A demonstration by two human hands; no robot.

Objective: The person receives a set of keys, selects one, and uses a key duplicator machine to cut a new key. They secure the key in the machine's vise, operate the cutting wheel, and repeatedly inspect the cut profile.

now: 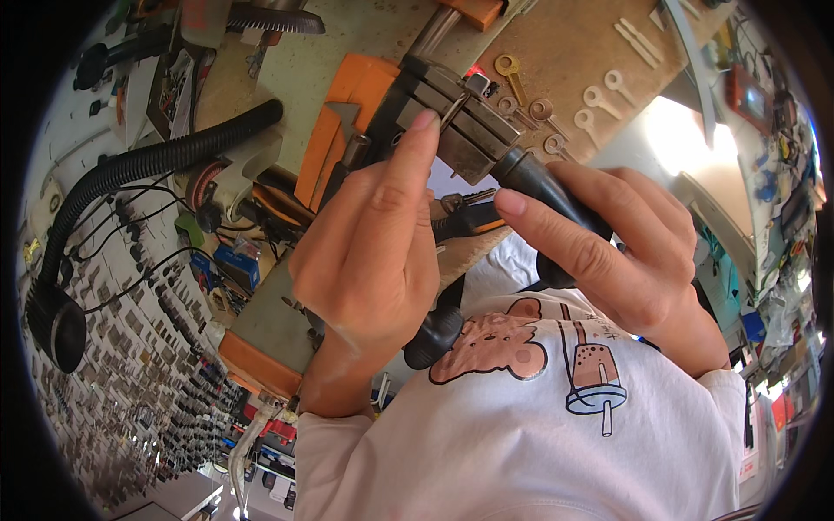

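Observation:
My left hand (pixel 373 234) has its index finger stretched out, the tip against a thin metal piece (pixel 453 113) set upright in the jaws of a steel clamp (pixel 486 126) on an orange and black key machine. Its other fingers are curled; what they hold, if anything, is hidden. A small key (pixel 473 199) sits below the clamp, between my curled left fingers and my right index fingertip; its support cannot be made out. My right hand (pixel 617 234) is wrapped round the black handle (pixel 552 191) of the clamp, with the index finger extended along its near side.
Several loose keys (pixel 507 73) and key blanks (pixel 595 100) lie on the brown board beyond the clamp. A black corrugated hose lamp (pixel 148 156) arches at the left. Rows of hanging keys (pixel 148 382) fill the lower left. A bright light (pixel 682 139) glares at the right.

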